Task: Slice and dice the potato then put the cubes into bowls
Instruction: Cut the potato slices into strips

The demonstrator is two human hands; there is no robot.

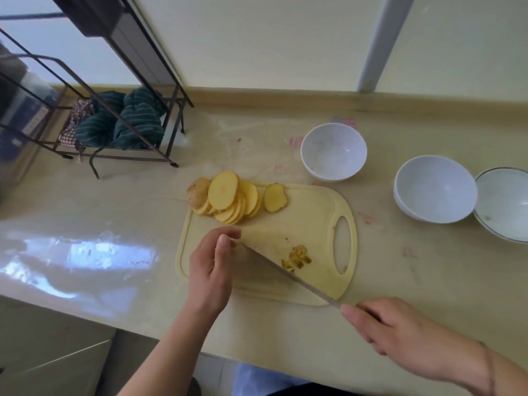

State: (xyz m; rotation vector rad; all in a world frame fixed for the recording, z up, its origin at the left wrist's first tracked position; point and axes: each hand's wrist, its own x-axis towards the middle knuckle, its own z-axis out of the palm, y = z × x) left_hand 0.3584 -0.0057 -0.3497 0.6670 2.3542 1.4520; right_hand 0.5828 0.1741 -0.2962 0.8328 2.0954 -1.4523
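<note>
Head view shows a yellow cutting board (pixel 314 224) in the middle of a pale counter (pixel 100 224). At the board's 11 o'clock corner sits a leaning pile of round potato slices (pixel 228 200), with the skin-covered end piece (pixel 198 191) at its left side. One more slice (pixel 275 197) lies flat just to the right of the pile. Near the board's 4 o'clock side is a small heap of potato cubes (pixel 297 257).

So the slicing looks done. The dicing looks only just begun, since most slices are not yet cut up. No cubes are in any bowl yet.

The right hand (pixel 400 332), at 5 o'clock, grips the handle of a knife (pixel 285 272). Its long blade lies across the board toward 10 o'clock. The left hand (pixel 211 264) is at the blade's tip, fingers curled and touching it; it is hard to tell if they pinch it.

Three white bowls wait to the right: one bowl (pixel 333 151) at 1 o'clock, a second bowl (pixel 435 188) at 3 o'clock, and a third bowl (pixel 505 207) touching it at the picture's edge. All three look empty.

At 10 o'clock stands a black wire rack (pixel 114 110) with green striped cloths (pixel 137 118) in it, well apart from the board. Nothing stands between the board and the bowls.
</note>
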